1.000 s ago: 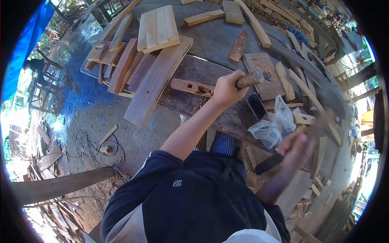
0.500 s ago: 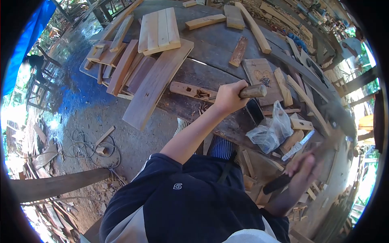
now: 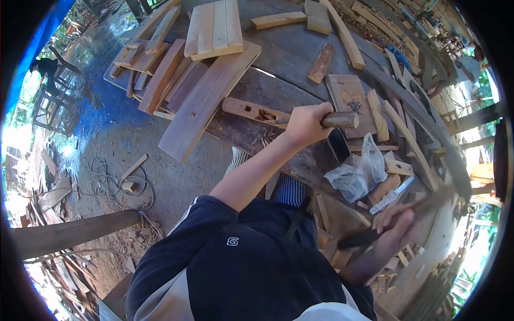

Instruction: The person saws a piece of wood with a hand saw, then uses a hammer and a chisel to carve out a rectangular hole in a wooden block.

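Head view: chisel (image 3: 340, 120) left, hammer (image 3: 357, 239) right

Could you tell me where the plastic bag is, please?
In the head view, the plastic bag lies on the workbench right of centre, between the left hand on the wooden handle and the right hand holding the hammer.

Sunlit open-air workshop: dark wooden workbench (image 3: 289, 53) under stacked planks (image 3: 214, 27), dirt floor (image 3: 134, 139) and blue tarpaulin (image 3: 40, 37) well left of the fingers (image 3: 313, 113).
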`<action>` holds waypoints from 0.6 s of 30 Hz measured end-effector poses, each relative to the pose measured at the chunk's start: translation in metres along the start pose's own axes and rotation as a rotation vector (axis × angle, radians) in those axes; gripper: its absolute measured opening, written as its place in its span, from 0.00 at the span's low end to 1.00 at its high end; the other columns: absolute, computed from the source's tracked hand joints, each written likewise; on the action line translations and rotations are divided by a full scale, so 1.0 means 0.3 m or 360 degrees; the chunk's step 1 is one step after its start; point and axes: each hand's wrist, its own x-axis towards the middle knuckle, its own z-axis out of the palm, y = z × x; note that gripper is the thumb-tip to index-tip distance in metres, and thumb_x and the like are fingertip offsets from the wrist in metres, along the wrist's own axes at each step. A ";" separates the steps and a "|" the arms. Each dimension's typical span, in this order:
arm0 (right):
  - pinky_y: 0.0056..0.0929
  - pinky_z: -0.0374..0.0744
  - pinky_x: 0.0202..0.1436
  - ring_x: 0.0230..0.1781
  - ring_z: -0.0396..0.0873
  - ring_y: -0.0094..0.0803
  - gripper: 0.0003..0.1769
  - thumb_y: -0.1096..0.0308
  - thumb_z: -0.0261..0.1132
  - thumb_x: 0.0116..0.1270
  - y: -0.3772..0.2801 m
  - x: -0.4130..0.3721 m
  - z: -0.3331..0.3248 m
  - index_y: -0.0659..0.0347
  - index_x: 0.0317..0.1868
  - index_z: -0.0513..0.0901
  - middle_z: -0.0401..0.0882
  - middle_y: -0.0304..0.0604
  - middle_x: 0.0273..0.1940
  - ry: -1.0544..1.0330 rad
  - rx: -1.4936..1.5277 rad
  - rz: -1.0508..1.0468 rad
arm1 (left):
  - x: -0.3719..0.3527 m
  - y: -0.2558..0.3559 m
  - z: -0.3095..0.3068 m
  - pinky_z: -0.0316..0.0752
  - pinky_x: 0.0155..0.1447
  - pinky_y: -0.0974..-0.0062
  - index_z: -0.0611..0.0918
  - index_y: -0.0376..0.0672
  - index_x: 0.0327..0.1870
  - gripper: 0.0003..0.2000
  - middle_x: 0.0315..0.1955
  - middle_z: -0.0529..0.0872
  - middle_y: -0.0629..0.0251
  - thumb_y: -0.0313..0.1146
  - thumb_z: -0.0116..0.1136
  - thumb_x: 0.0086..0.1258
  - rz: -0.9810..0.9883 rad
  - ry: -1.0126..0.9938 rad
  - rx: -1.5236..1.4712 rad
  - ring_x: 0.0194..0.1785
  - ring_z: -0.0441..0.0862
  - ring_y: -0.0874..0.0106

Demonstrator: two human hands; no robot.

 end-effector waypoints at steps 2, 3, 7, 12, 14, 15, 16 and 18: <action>0.18 0.64 0.14 0.12 0.65 0.21 0.17 0.56 0.50 0.80 0.134 -0.032 0.030 0.60 0.37 0.70 0.66 0.34 0.18 -0.0087 -0.0005 0.0023 | -0.010 0.001 0.006 0.75 0.31 0.63 0.77 0.45 0.32 0.10 0.22 0.81 0.57 0.30 0.68 0.51 -0.0027 0.0020 -0.0017 0.29 0.81 0.53; 0.18 0.64 0.14 0.12 0.64 0.20 0.15 0.58 0.51 0.80 0.180 -0.047 0.048 0.61 0.37 0.70 0.66 0.33 0.19 -0.0154 0.0022 0.0027 | -0.006 0.005 0.001 0.75 0.31 0.63 0.77 0.46 0.31 0.11 0.22 0.81 0.57 0.30 0.68 0.51 -0.0022 0.0006 -0.0011 0.29 0.81 0.53; 0.17 0.63 0.14 0.13 0.64 0.16 0.07 0.69 0.54 0.77 0.107 -0.007 0.066 0.60 0.38 0.70 0.66 0.32 0.19 -0.0398 -0.0458 0.0626 | -0.006 -0.003 0.016 0.75 0.31 0.63 0.77 0.47 0.31 0.11 0.22 0.81 0.59 0.32 0.70 0.51 0.0006 -0.0032 0.0064 0.29 0.82 0.54; 0.19 0.65 0.15 0.14 0.66 0.19 0.13 0.57 0.50 0.79 0.006 0.025 -0.019 0.60 0.44 0.69 0.67 0.33 0.20 -0.0023 -0.0142 0.0379 | -0.006 0.004 0.018 0.76 0.32 0.62 0.77 0.48 0.31 0.11 0.23 0.82 0.61 0.33 0.68 0.51 -0.0001 -0.0042 0.0085 0.30 0.83 0.56; 0.20 0.65 0.14 0.13 0.65 0.21 0.17 0.53 0.46 0.80 -0.009 0.034 0.047 0.59 0.41 0.69 0.66 0.34 0.19 0.0310 0.0215 -0.0055 | -0.004 0.005 0.019 0.77 0.33 0.61 0.78 0.48 0.32 0.10 0.23 0.83 0.62 0.33 0.66 0.50 -0.0019 -0.0063 0.0096 0.31 0.83 0.57; 0.20 0.65 0.14 0.13 0.65 0.21 0.17 0.53 0.46 0.80 0.053 0.011 0.044 0.59 0.41 0.69 0.66 0.34 0.19 0.0312 0.0212 -0.0052 | -0.004 0.005 0.020 0.77 0.33 0.61 0.78 0.48 0.32 0.10 0.23 0.84 0.62 0.33 0.66 0.50 -0.0016 -0.0062 0.0104 0.31 0.84 0.57; 0.20 0.64 0.13 0.13 0.65 0.21 0.17 0.54 0.47 0.80 0.169 -0.029 0.039 0.60 0.42 0.69 0.66 0.34 0.19 0.0063 0.0049 0.0114 | -0.004 0.004 0.021 0.77 0.33 0.61 0.78 0.49 0.33 0.10 0.23 0.84 0.62 0.33 0.66 0.50 -0.0013 -0.0058 0.0114 0.31 0.84 0.58; 0.20 0.64 0.13 0.12 0.65 0.21 0.17 0.54 0.48 0.80 0.219 -0.043 0.043 0.60 0.43 0.68 0.66 0.34 0.19 -0.0198 -0.0109 0.0277 | -0.010 -0.013 0.033 0.76 0.32 0.62 0.77 0.48 0.32 0.11 0.23 0.83 0.62 0.33 0.68 0.50 0.0018 -0.0061 0.0128 0.30 0.83 0.57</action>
